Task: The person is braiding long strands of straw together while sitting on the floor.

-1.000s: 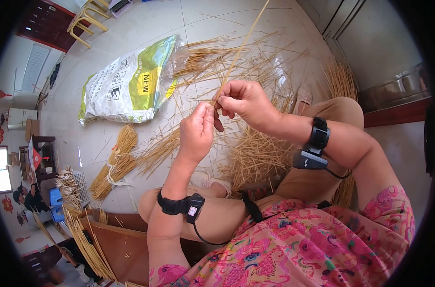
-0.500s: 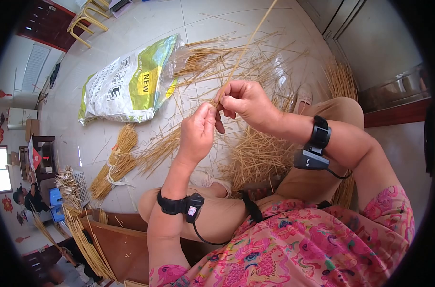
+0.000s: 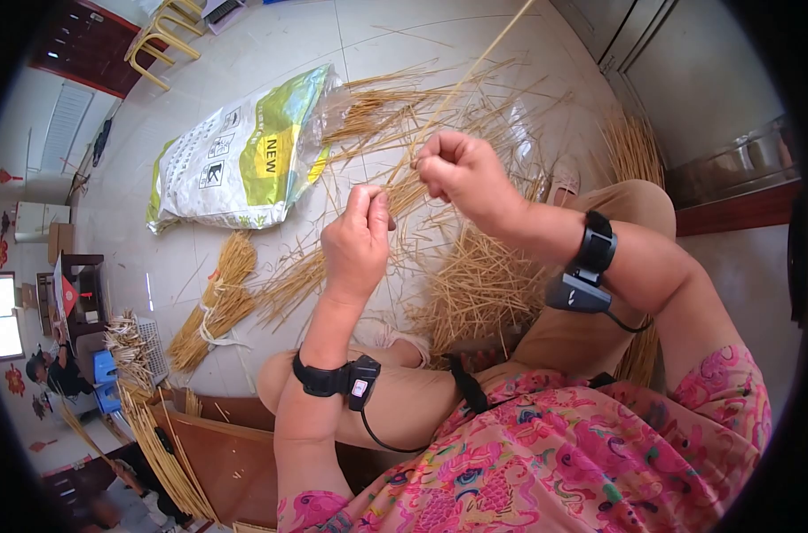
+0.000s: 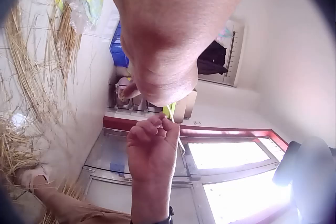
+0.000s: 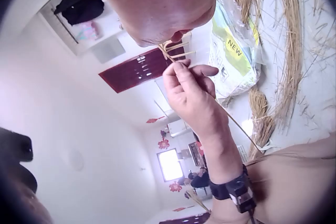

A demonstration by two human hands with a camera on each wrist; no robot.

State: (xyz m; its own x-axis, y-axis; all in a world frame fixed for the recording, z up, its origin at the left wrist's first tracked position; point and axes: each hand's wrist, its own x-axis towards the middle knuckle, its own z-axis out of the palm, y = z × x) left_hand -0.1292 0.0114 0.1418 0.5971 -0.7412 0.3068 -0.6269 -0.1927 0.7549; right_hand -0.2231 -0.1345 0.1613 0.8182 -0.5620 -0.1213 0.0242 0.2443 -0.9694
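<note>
My left hand (image 3: pixel 358 244) and right hand (image 3: pixel 471 178) are raised over the floor, a small gap between them. A long thin straw stalk (image 3: pixel 484 59) slants up past my right hand toward the top edge. In the right wrist view, my left hand (image 5: pixel 194 95) pinches a stalk between thumb and forefinger, and a thin length (image 5: pixel 241 129) of it trails below the hand. From the left wrist, my right hand (image 4: pixel 152 150) shows curled fingers with the thumb against them, at the stalk. The near hand hides part of the stalk in each wrist view.
A loose straw pile (image 3: pixel 484 289) lies between the feet, with scattered stalks beyond. A white and green bag (image 3: pixel 235 151) and a tied straw bundle (image 3: pixel 213 302) lie left. More straw (image 3: pixel 633 149) stands by the cabinet; a wooden box (image 3: pixel 231 462) is lower left.
The hands, together before, have drawn apart: the right one up and to the right, the left slightly left. The stalk's upper end has swung to the right.
</note>
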